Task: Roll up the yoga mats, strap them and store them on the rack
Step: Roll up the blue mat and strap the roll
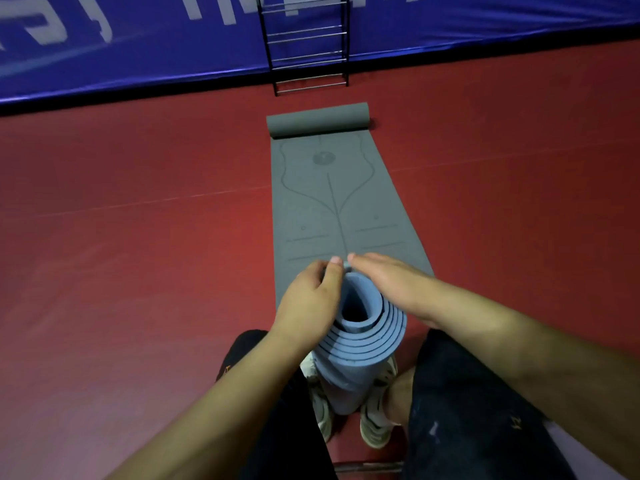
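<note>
Blue mat [363, 341] is rolled, upright between the feet, left hand [306, 299] gripping its rim, right hand [384, 277] flat on it. Grey mat [332, 209] lies mostly flat mid-floor toward the rack [308, 46]; strapping and racking not done.

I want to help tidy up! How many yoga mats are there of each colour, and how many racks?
Blue yoga mat: 1
Grey yoga mat: 1
Rack: 1
Total: 3
</note>
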`<state>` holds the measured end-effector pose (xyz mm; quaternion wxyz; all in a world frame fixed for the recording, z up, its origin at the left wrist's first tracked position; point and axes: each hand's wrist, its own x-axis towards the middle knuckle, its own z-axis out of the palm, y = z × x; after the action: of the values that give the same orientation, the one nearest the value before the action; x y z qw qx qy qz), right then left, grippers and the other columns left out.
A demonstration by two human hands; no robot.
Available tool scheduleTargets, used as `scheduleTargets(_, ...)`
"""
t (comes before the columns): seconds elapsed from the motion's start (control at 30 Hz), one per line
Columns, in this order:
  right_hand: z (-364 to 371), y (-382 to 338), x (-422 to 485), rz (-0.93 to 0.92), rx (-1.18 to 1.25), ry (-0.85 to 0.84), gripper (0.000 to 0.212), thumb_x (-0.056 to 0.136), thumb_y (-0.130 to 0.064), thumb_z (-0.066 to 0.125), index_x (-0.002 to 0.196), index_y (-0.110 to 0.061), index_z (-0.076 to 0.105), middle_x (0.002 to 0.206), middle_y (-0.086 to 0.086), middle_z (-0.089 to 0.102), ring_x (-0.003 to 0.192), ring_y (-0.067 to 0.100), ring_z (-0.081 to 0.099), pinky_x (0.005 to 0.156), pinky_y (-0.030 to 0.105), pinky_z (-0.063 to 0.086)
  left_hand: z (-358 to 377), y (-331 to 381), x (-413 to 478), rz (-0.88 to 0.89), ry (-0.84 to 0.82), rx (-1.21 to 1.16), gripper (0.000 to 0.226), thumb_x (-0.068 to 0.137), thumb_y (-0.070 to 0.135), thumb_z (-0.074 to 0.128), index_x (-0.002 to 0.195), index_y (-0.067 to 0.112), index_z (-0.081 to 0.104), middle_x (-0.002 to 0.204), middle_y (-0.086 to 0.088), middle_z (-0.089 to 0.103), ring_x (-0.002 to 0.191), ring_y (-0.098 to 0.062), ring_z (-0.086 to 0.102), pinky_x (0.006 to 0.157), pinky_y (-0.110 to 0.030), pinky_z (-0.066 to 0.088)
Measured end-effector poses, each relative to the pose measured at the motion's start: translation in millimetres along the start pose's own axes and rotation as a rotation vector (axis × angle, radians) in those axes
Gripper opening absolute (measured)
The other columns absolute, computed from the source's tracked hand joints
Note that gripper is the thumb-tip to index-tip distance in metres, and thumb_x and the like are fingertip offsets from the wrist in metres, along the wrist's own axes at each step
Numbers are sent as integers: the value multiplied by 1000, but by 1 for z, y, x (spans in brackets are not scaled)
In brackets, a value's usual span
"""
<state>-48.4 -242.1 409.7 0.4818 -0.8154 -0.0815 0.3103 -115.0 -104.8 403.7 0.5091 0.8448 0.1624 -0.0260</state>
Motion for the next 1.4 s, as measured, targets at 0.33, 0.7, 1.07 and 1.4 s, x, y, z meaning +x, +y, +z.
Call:
scheduleTargets(0.33,25,6,-5,-172,-610,346,42,101,-49,33,127,-20,48,120,7,62,112,29,57,86,36,42,11,-21,-1,226,17,121,34,104,33,38,129,19,56,121,1,60,115,-12,54,94,-27,45)
scheduleTargets(0.7,9,15,-12,-81,148,38,16,94,-37,61,104,-25,65,104,-2,72,95,12,69,90,35,55,-7,-28,-14,46,-48,-202,40,85,26,75,122,24,58,117,8,68,105,-4,65,88,-14,48)
scheduleTargets(1.07,11,21,-2,-85,176,-9,21,89,-20,69,108,-27,64,99,5,74,91,21,72,87,43,58,-1,-31,-6,54,-94,-353,28,89,23,68,116,23,63,108,3,72,100,-12,70,91,-35,56)
scheduleTargets(1.4,20,3,3,-77,36,114,54,78,-67,53,92,-17,66,93,1,71,93,21,66,89,42,51,0,-10,-7,-71,111,-177,43,105,43,38,100,12,68,102,-3,70,99,-22,64,84,-33,47)
